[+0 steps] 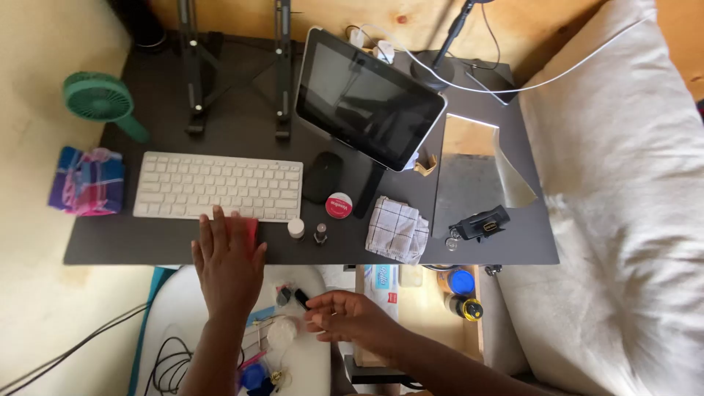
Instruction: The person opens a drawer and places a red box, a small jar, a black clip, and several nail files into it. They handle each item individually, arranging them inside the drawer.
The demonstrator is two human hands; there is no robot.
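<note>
My left hand [227, 264] reaches forward with its fingers spread flat, the fingertips touching the near edge of a white keyboard [218, 186] on the dark desk [169, 246]. It holds nothing. My right hand [345, 319] hovers below the desk edge with fingers loosely curled. Its fingertips are at a small dark bottle [301, 298] lying on a white round surface [304, 363]; whether it grips the bottle is unclear. Two small bottles [295, 229] [320, 234] stand on the desk just right of my left hand.
A tablet [367, 99] on a stand, a black mouse [323, 177], a red round tin [339, 204], a checked cloth [397, 229], a mirror [473, 176], a black clip-like object [480, 224], a green fan [100, 101] and a folded colourful cloth [88, 181] occupy the desk. A white cushion [623, 198] lies right.
</note>
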